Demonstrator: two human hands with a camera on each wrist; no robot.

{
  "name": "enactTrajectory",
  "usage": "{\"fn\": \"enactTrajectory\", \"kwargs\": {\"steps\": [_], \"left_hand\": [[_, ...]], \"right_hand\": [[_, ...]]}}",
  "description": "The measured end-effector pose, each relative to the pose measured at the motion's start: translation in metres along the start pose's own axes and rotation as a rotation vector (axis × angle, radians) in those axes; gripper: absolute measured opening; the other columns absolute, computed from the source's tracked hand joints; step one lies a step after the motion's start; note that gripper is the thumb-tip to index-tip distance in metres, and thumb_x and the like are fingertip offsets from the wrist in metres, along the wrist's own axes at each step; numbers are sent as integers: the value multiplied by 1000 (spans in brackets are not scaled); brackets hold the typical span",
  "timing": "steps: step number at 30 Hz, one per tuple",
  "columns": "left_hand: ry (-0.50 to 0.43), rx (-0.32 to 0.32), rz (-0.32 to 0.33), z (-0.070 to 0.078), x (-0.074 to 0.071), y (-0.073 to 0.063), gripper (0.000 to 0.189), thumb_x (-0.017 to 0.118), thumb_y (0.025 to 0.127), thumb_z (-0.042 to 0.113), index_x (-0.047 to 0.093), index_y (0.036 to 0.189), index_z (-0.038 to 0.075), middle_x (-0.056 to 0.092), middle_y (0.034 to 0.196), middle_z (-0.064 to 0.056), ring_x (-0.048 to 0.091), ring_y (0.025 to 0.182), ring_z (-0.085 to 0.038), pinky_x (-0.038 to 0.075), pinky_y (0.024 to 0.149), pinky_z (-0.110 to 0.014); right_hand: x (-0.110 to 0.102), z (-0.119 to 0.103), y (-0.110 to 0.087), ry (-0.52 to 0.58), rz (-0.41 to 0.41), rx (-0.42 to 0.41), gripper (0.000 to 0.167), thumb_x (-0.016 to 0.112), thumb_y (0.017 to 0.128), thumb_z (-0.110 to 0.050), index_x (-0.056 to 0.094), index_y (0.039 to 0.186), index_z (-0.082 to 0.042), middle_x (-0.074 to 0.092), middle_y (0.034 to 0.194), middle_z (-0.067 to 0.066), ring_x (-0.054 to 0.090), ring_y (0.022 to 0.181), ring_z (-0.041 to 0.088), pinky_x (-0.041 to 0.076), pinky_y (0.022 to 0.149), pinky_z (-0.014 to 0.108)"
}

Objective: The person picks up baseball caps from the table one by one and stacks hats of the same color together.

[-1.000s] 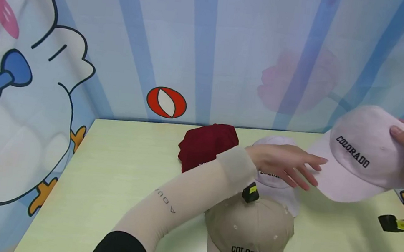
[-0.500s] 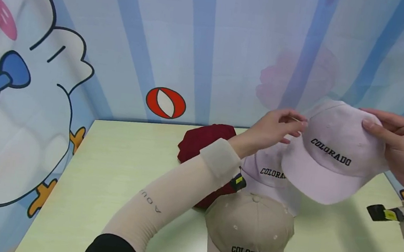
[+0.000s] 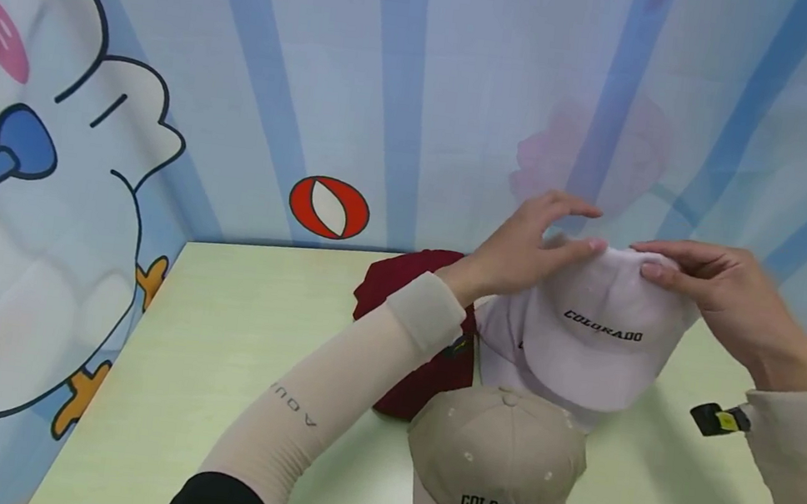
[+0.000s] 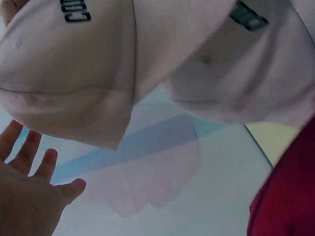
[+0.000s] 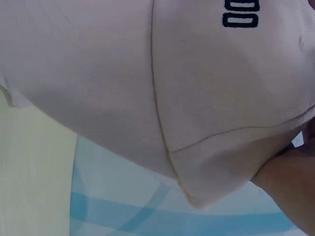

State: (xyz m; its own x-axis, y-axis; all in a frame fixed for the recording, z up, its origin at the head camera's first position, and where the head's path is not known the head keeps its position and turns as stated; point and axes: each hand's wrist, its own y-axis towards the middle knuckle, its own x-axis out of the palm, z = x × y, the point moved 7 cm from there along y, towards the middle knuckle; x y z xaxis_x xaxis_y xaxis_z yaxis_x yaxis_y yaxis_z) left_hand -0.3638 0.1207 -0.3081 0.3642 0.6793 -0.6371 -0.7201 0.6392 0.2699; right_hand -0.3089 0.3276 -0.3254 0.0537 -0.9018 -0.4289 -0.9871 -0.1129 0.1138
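Observation:
My right hand [image 3: 730, 305] pinches the crown of a pale pink baseball cap [image 3: 609, 298] marked COLORADO, thumb in front. This cap overlaps a second pale pink cap [image 3: 504, 323], which it mostly hides. At the held cap's left side is my left hand [image 3: 518, 245], its thumb near the crown and its fingers raised. In the left wrist view, the fingers of the left hand [image 4: 32, 182] are spread close to the cap's edge. The right wrist view shows the held cap [image 5: 221, 83] up close, with part of the right hand [image 5: 290, 182] behind it.
A khaki COLORADO cap [image 3: 507, 458] lies in front of the pale caps. A dark red cap [image 3: 425, 385] sits to their left, partly behind my left forearm. The light yellow table [image 3: 251, 326] meets a blue striped cartoon backdrop [image 3: 449, 123] at its back edge.
My right hand has carried the held cap left and down, over the other pale pink cap. My left hand has drawn back left and turned up beside its crown.

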Motion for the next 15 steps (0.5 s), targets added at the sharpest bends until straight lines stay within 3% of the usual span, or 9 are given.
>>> {"fn": "enactTrajectory", "kwargs": {"steps": [3, 6, 11, 15], "left_hand": [[119, 69, -60, -6, 4, -2, 45, 58, 104, 47, 61, 142, 22, 57, 139, 8, 45, 134, -5, 34, 116, -22], [192, 136, -103, -13, 8, -6, 35, 57, 106, 44, 68, 127, 18, 65, 119, 6, 55, 115, -7, 42, 102, -22], [163, 125, -191, -31, 15, -15, 30, 53, 108, 44, 65, 98, 17, 61, 86, 2, 54, 84, -12, 44, 79, -23], [177, 85, -208, -42, 18, -24, 34, 48, 108, 48, 55, 92, 18, 49, 79, 0, 48, 77, -13, 40, 73, -25]], "right_hand": [[10, 3, 1, -2, -18, 0, 34, 65, 104, -20, 68, 137, -12, 73, 115, -20, 69, 99, 7, 58, 78, 25], [19, 7, 1, 27, -31, 0, 35, 65, 104, -20, 68, 137, -10, 74, 115, -20, 70, 99, 8, 58, 79, 26], [29, 18, 1, 48, -22, 22, 37, 66, 103, -23, 67, 138, -11, 73, 116, -22, 70, 101, 6, 58, 80, 25], [34, 25, 0, 49, -10, 24, 38, 67, 102, -24, 67, 138, -11, 73, 116, -23, 70, 101, 4, 59, 80, 25]]}}
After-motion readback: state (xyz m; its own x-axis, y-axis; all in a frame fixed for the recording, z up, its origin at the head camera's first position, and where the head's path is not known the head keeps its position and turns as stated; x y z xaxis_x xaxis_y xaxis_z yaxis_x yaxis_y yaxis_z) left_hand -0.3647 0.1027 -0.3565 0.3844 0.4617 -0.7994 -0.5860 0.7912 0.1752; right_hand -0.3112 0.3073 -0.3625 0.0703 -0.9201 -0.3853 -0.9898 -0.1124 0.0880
